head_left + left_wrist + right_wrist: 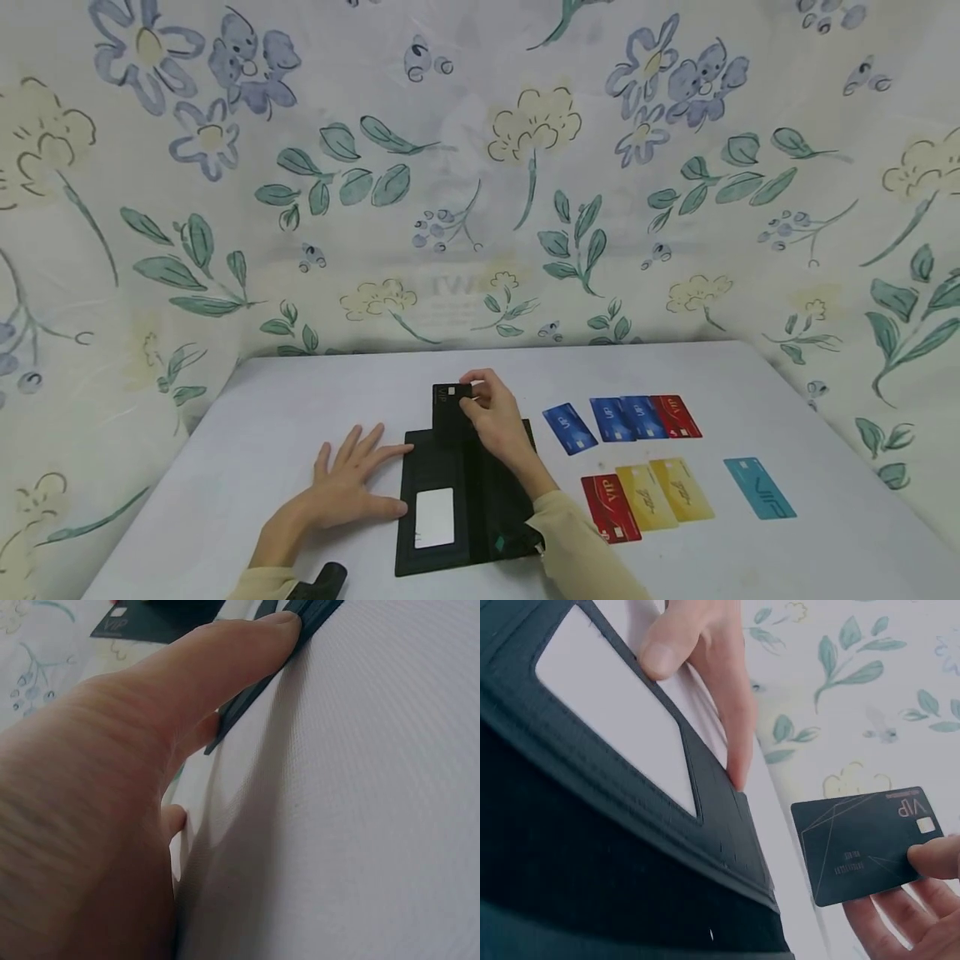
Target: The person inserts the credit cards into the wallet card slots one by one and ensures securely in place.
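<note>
A black VIP card (862,847) with a small chip is pinched between thumb and fingers of my right hand (495,421). In the head view that card overlaps the top edge of an open black wallet (435,467), which lies flat on the table. The wallet's left side has a white window (435,517). My left hand (348,487) lies at the wallet's left edge, fingers spread, with thumb and forefinger touching that edge. In the left wrist view the thumb (285,626) rests on the dark edge. My right forearm covers part of the wallet's right half.
On the white table (750,383), right of the wallet, lie blue cards (570,429) and a red card (677,417) in the back row. Nearer are another red card (611,508), yellow cards (647,497) and a teal card (759,487). A flowered cloth (450,208) hangs behind.
</note>
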{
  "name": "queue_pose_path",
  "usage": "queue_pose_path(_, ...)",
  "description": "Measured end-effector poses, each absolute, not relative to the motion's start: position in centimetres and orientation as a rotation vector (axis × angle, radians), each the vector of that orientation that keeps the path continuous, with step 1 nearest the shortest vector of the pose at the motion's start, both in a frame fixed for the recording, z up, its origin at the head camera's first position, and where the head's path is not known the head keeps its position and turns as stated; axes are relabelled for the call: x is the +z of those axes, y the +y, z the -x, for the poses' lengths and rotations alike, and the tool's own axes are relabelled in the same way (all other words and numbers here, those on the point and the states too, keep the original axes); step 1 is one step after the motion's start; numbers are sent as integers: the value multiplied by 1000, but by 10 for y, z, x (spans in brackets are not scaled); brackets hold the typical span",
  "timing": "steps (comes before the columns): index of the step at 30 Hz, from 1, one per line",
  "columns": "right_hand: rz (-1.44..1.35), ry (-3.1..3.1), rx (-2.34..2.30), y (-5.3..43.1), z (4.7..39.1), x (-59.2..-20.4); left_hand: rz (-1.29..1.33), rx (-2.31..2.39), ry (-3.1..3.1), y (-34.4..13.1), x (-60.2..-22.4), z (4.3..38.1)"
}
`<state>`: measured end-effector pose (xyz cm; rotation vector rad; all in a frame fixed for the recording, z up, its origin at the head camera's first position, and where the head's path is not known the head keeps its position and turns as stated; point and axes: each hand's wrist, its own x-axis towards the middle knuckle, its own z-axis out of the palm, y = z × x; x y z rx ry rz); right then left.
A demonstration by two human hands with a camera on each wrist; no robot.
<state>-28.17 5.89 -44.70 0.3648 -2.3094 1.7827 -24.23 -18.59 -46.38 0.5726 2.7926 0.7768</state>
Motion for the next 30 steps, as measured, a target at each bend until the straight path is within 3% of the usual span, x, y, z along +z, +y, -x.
queue_pose_path(30, -375, -2392, 1784, 43, 284, -470, -538, 794, 2777, -185, -463, 241)
